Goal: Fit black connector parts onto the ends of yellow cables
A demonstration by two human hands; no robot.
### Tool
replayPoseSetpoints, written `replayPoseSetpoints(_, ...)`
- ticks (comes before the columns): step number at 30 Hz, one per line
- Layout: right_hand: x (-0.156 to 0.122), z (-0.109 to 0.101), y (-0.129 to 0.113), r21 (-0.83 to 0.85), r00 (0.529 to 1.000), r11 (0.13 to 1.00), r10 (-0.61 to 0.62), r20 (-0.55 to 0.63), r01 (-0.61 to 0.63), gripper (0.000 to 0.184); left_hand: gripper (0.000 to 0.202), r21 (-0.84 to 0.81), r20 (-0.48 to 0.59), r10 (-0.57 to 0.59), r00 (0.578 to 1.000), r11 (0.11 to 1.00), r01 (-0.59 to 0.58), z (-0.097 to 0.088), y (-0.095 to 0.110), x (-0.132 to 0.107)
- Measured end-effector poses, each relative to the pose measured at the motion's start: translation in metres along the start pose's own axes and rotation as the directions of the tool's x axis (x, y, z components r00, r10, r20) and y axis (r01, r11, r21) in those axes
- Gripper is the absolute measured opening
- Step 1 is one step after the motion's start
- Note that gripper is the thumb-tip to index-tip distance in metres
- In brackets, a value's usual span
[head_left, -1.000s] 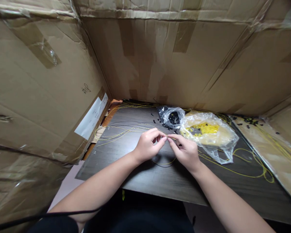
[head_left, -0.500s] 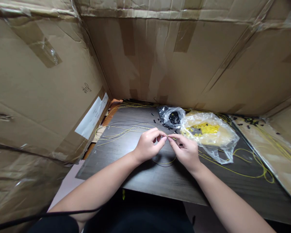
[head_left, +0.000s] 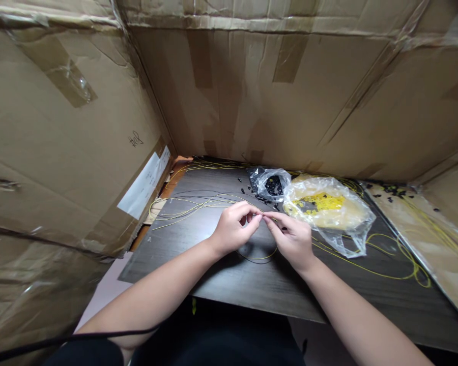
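Note:
Over the middle of the dark table, my left hand is closed in a pinch on thin wire. My right hand pinches close beside it, its thumb and forefinger almost meeting the left fingertips. Yellow and black wire hangs in a loop below the two hands. More thin yellow and dark wires run from the hands across the table to the left. Whatever small part may sit between the fingertips is hidden.
Behind my hands lie a clear bag of small black parts and a larger clear bag of small yellow parts. Loose yellow wires curl at the right. Tall cardboard walls enclose the table at the back and sides.
My right hand has shifted very slightly left, bringing its fingertips a little closer to those of my left hand. Otherwise the scene looks the same.

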State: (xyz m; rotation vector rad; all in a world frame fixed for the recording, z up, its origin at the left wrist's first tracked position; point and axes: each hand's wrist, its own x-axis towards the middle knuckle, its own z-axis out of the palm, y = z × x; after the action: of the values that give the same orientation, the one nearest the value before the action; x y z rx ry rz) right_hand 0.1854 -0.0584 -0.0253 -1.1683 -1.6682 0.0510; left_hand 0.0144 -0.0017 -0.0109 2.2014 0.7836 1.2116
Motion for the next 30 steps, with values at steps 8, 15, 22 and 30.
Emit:
replayPoseSetpoints(8, -0.001, 0.000, 0.004, -0.043, 1.000, 0.999, -0.007, 0.029, 0.008, 0.012, 0.012, 0.040, 0.019, 0.054, 0.998, 0.998, -0.055, -0.002, 0.000, 0.000)
replayPoseSetpoints(15, 0.003, -0.001, 0.003, 0.173, 0.947, 0.937, 0.277, 0.163, -0.304, 0.017, 0.015, 0.365, 0.100, 0.308, 0.946, 0.873, -0.323, -0.008, -0.005, -0.003)
replayPoseSetpoints(22, 0.008, -0.003, 0.011, 0.359, 0.804, 0.729, 0.455, 0.383, -0.583, 0.032, 0.016, 0.498, 0.114, 0.415, 0.903, 0.762, -0.413, -0.007, -0.008, -0.004)
replayPoseSetpoints(30, 0.004, -0.001, 0.004, 0.246, 0.915, 0.884, 0.366, 0.168, -0.399, 0.022, 0.013, 0.227, 0.035, 0.318, 0.947, 0.920, -0.318, -0.004, -0.004, -0.004)
